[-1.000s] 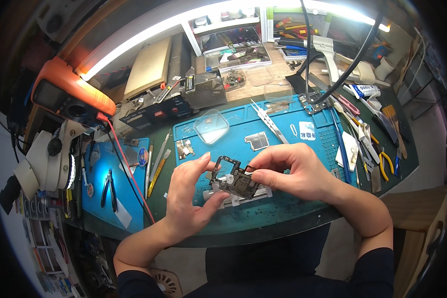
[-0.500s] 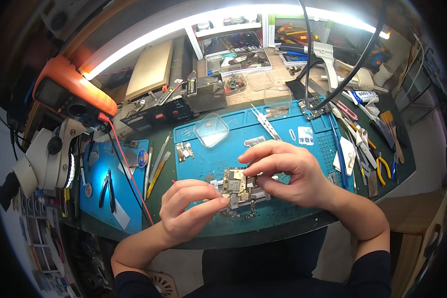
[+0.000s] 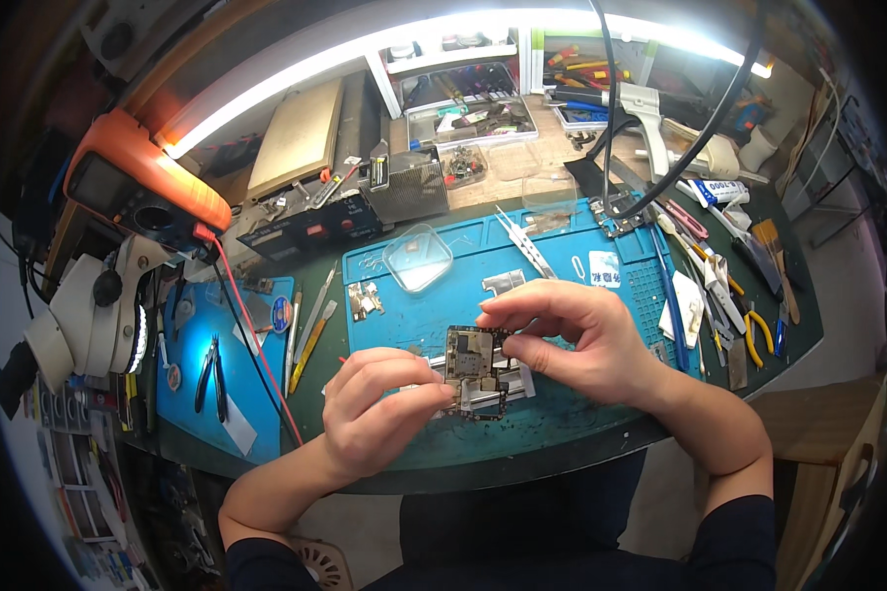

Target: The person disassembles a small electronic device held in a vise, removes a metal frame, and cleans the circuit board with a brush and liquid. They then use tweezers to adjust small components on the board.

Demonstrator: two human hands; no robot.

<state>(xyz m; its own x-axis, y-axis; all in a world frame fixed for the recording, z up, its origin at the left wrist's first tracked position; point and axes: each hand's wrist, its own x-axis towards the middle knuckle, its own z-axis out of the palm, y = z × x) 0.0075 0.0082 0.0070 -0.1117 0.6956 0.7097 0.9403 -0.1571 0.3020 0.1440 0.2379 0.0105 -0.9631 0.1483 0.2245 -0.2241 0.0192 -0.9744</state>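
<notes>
Between my two hands is a small circuit board point(image 3: 471, 357), dark-edged with a greyish-gold middle and a narrow leg at its lower right. My left hand point(image 3: 379, 399) pinches its lower left edge between thumb and fingers. At the board's upper right edge, the thumb and fingertips of my right hand point(image 3: 572, 340) close on it. Under the board, a metal clamp-like holder point(image 3: 512, 386) lies on the blue work mat point(image 3: 404, 330), partly hidden by the board and my hands. Beyond my right hand sits a small silvery metal piece point(image 3: 504, 282).
Tweezers point(image 3: 525, 241) and a clear plastic lid point(image 3: 419, 258) lie farther back on the mat. Black-handled pliers point(image 3: 210, 374) and knives are at left, near a microscope point(image 3: 89, 305) and an orange multimeter point(image 3: 148, 182). Yellow pliers point(image 3: 757, 333) lie right; a black cable point(image 3: 695, 158) hangs overhead.
The board has tilted between my hands, its face now darker and its lower part drawn up slightly. Both hands stay on it with only small shifts.
</notes>
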